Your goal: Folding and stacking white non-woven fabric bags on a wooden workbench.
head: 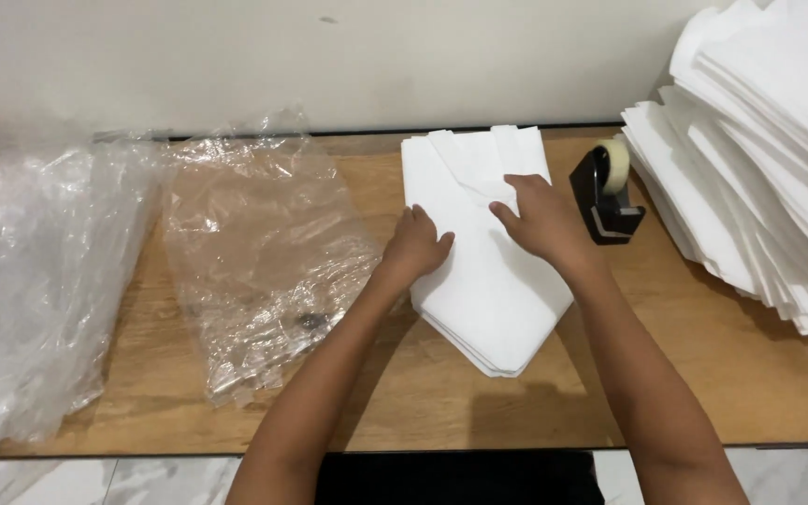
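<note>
Both forearms are bare, with no sleeves in view. The left hand (415, 245) and right hand (546, 221) wear no gloves. At 6 o'clock, dark black clothing shows.

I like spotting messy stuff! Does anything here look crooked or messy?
Yes. The big paper stack on the right is fanned out unevenly, and the clear plastic bags lie crumpled. The folded paper under both hands looks tidy.
</note>
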